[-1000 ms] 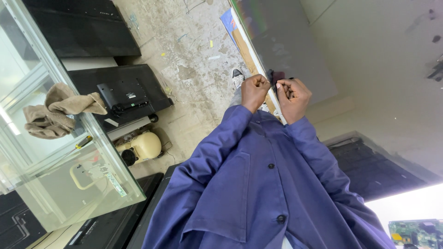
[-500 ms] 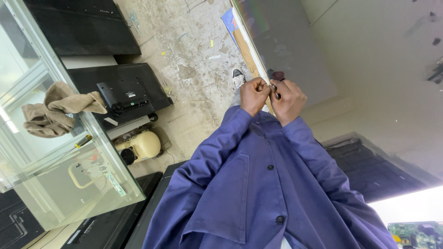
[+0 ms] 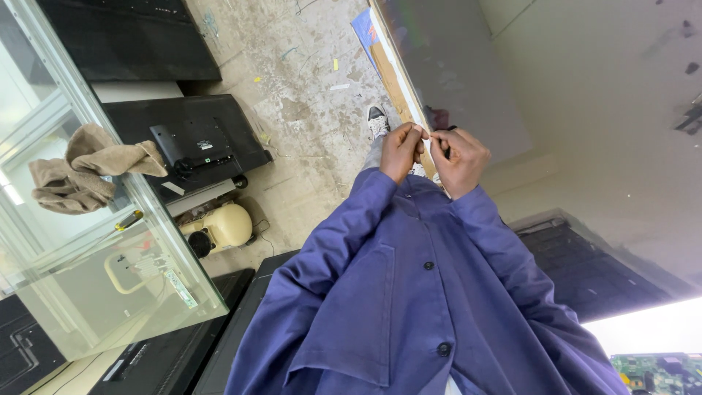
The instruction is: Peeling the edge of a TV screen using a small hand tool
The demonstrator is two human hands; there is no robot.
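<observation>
A small pale strip [image 3: 427, 135], detail too fine to tell, sits upper centre of the frame. Left hand [image 3: 401, 151] and right hand [image 3: 458, 159] fingers pinch it from either side, above the blue buttoned work coat [image 3: 409, 292].

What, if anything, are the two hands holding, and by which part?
Both hands, left hand and right hand, pinch a small pale item between their fingertips; what it is cannot be told.

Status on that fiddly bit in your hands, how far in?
Done: nothing finished shows. In hand: left hand and right hand meet in front of the blue coat, fingertips pinching a small pale piece, too small to identify. Left: the black flat screen lies on the floor, untouched.
</observation>
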